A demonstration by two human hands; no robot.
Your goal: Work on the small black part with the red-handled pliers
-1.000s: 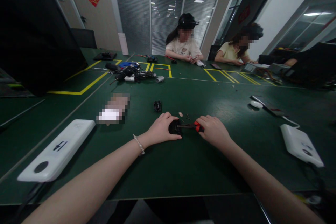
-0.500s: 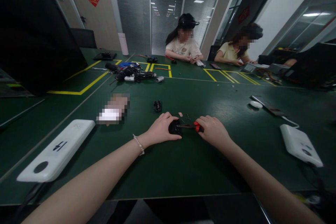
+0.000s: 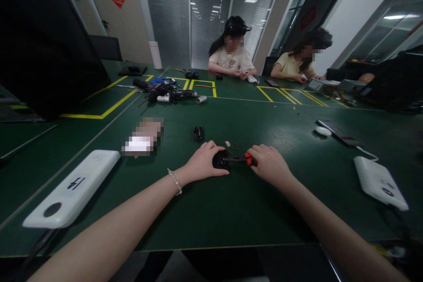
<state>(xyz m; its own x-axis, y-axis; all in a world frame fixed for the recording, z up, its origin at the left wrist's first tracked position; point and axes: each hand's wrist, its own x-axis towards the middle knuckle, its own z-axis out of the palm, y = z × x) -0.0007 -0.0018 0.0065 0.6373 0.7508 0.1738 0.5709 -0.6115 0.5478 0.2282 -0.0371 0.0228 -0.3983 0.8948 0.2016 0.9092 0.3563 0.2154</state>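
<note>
Between the thumb and fingers of my left hand (image 3: 204, 161) is a small black plastic part (image 3: 220, 161), held against the table. My right hand (image 3: 269, 162) is closed round the red handles of a pair of pliers (image 3: 236, 158). The pliers' dark jaws point left and reach the black part; whether they grip anything there I cannot make out. Just beyond lie a small pale scrap (image 3: 228, 144) and a few thin pins or screws (image 3: 236, 146). Another small black part (image 3: 198, 133) sits farther back, left of these.
A white power bank (image 3: 72, 189) and a blurred-out phone (image 3: 143, 136) lie to the left. Right are another white power bank (image 3: 380, 183) and a white oval object (image 3: 323, 131). A power drill (image 3: 161, 91) lies among cables farther back. Two people sit across the green table (image 3: 185, 220).
Almost nothing differs. My left hand keeps its hold on the black part, and the pliers in my right hand have shifted only very slightly.
</note>
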